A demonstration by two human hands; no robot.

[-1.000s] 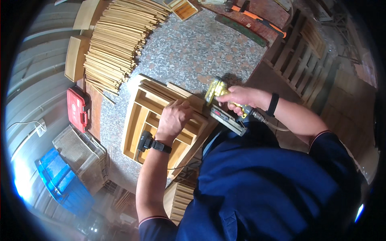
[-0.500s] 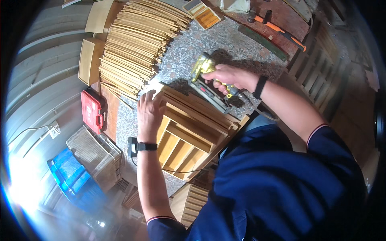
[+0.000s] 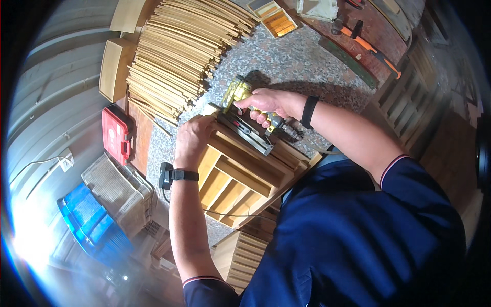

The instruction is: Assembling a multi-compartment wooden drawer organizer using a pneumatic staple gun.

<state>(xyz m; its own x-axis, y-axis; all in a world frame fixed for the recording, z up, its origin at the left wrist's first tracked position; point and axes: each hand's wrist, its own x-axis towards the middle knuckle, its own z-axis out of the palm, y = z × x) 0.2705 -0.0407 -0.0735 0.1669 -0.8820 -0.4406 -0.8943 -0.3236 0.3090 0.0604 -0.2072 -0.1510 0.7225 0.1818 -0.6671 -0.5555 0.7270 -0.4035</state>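
A yellow air nail gun (image 3: 238,92) is gripped in my right hand (image 3: 271,105), my fingers wrapped round its handle. Its dark magazine (image 3: 248,134) lies over the far side of a wooden divider tray (image 3: 243,175), with the nose near the tray's far left corner. My left hand (image 3: 193,137) holds that corner, fingers bent over the edge and partly hidden. The tray has several slatted compartments, and a thin dark cable crosses its near end.
Thin wooden strips (image 3: 176,48) lie piled at the far left, beside wooden boxes (image 3: 115,69). A red case (image 3: 116,135) sits at the left edge. A hammer (image 3: 368,46) and a small box of orange pieces (image 3: 279,23) lie farther back. Blue and grey crates (image 3: 94,222) stand at lower left.
My right hand has brought the nail gun left and nearer, from beside the tray to over its far side. My left hand stays at the tray's corner, its fingers now bent lower.
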